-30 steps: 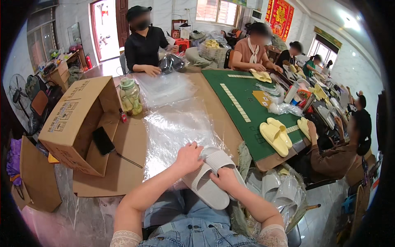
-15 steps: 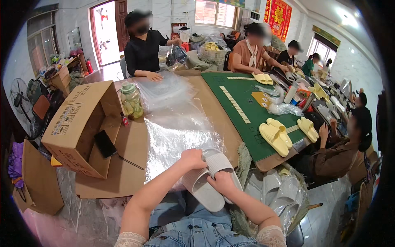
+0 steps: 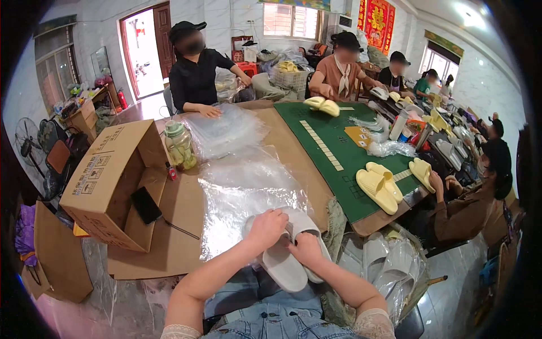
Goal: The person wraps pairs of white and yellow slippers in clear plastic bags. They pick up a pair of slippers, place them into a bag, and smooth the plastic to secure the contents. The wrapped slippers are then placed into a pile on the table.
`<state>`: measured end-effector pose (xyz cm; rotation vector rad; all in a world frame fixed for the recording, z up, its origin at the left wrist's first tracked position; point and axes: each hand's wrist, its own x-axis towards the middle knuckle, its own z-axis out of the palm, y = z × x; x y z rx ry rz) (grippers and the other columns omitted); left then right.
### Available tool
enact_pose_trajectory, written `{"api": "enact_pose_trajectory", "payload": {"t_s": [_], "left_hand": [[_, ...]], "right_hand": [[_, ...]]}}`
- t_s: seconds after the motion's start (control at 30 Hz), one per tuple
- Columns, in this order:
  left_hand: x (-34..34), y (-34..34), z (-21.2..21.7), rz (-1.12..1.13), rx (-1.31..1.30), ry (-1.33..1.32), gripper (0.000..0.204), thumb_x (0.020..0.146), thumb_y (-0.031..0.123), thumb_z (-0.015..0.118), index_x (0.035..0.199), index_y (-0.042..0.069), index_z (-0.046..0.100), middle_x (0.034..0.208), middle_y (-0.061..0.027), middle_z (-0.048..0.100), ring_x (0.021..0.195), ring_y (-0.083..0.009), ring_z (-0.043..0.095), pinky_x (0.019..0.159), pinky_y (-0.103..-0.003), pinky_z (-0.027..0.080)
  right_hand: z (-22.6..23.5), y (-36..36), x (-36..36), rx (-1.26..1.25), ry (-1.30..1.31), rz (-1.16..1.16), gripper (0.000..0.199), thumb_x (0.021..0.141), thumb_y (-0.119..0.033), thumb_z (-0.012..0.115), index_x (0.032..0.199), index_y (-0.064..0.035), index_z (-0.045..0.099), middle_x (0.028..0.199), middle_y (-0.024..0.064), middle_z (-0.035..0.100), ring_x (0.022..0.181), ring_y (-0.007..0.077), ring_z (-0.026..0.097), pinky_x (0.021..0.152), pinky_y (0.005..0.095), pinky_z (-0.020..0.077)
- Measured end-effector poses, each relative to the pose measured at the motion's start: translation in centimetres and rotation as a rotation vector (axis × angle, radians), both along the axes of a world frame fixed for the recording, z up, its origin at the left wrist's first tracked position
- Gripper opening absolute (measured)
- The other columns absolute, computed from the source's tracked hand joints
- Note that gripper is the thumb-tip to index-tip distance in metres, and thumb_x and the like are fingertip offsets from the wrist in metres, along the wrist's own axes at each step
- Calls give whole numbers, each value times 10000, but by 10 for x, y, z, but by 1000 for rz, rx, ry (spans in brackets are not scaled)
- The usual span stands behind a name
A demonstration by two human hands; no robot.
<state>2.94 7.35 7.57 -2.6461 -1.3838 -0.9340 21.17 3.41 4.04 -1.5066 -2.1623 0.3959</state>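
A pair of light grey ribbed slide slippers (image 3: 285,271) lies side by side over my lap at the table's near edge, heels toward me. My left hand (image 3: 270,227) is curled over the strap of the left slipper, its fingers bent down at the inner edge. The fingers of my right hand (image 3: 306,250) are closed between the two slippers, gripping near the inner edges; their tips are hidden. Beyond the toes, clear plastic bags (image 3: 234,195) lie flat on the cardboard-covered table.
An open cardboard box (image 3: 107,186) holds a black phone (image 3: 146,205) at its mouth. Beside it stand a glass jar (image 3: 180,147) and a small red bottle (image 3: 171,170). Yellow slippers (image 3: 377,188) sit on the green board (image 3: 333,189). Bagged grey slippers (image 3: 389,263) are at my right. Co-workers surround the table.
My left hand has shifted from the inner edge onto the strap. Across the table, a co-worker has lifted a yellow pair off the board; another person's hand has reached the yellow slipper at right.
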Motion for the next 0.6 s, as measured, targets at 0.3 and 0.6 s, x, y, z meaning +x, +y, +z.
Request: {"api": "enact_pose_trajectory", "payload": {"t_s": [0.3, 0.6], "left_hand": [[2, -27, 43, -149, -134, -169, 140, 902, 175, 622, 980, 84, 695, 944, -90, 665, 907, -306, 657, 781, -413, 533], [-14, -33, 24, -43, -46, -301, 142, 867, 126, 673, 991, 61, 698, 982, -122, 691, 925, -334, 662, 819, -424, 531]], "right_hand": [[-25, 32, -30, 133, -197, 325, 239, 879, -253, 618, 1047, -90, 668, 939, 167, 699, 808, 375, 685, 678, 496, 553], [-2, 91, -88, 41, -332, 219, 225, 907, -290, 572, 972, -102, 676, 890, 121, 679, 869, 299, 673, 754, 386, 543]]}}
